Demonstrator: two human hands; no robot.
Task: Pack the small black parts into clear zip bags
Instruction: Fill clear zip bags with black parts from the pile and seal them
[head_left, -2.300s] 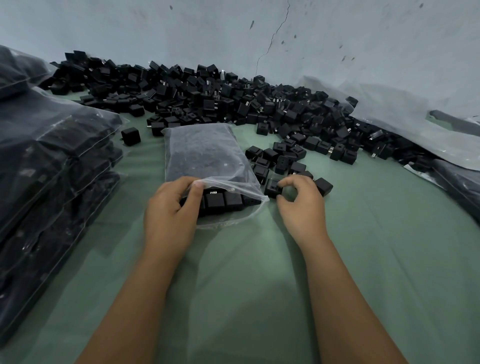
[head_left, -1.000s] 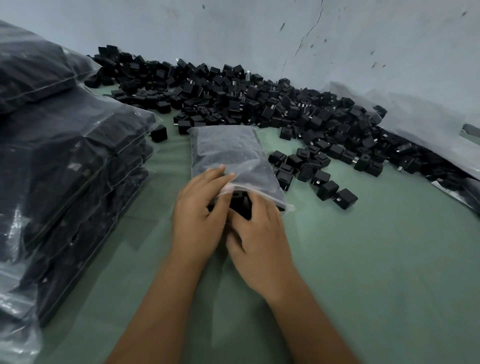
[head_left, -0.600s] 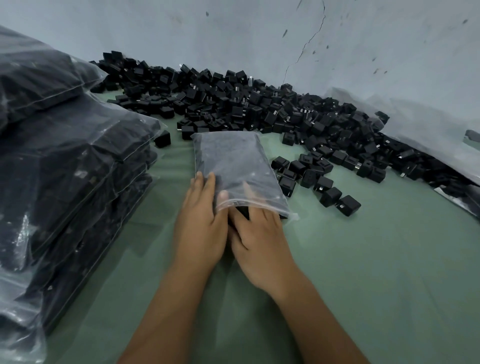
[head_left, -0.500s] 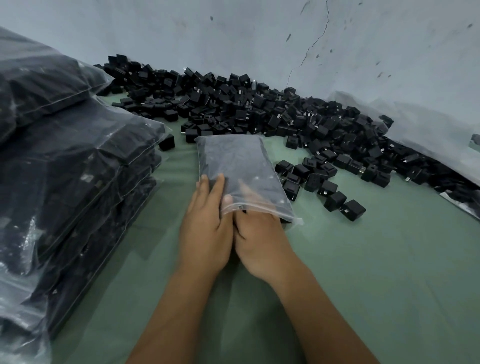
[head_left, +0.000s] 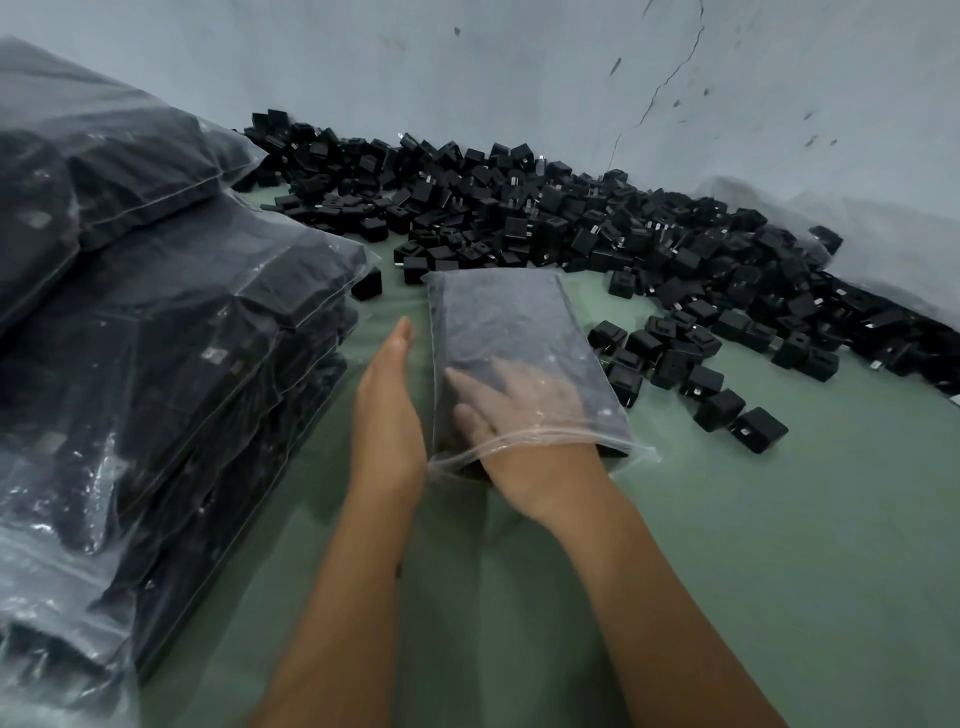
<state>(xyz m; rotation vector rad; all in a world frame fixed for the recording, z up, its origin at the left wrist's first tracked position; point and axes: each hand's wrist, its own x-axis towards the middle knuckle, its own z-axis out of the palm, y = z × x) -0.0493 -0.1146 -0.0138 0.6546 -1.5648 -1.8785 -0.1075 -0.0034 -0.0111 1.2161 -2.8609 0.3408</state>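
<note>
A clear zip bag (head_left: 509, 322) full of small black parts lies on the green table, its open mouth toward me. My right hand (head_left: 519, 410) is inside the bag up to the wrist, fingers spread flat on the parts under the plastic. My left hand (head_left: 387, 410) lies flat and straight along the bag's left side, pressing against it. A few loose black parts (head_left: 675, 364) lie just right of the bag. A large heap of the same black parts (head_left: 545, 218) runs along the wall behind.
A tall stack of filled zip bags (head_left: 156, 332) stands at the left, close to my left arm. Crumpled clear plastic (head_left: 883, 249) lies at the right against the wall. The green table surface (head_left: 779, 545) stretches in front and to the right.
My right hand has slid from the bag's mouth deep into the bag. My left hand has moved off the top of the bag to its left side.
</note>
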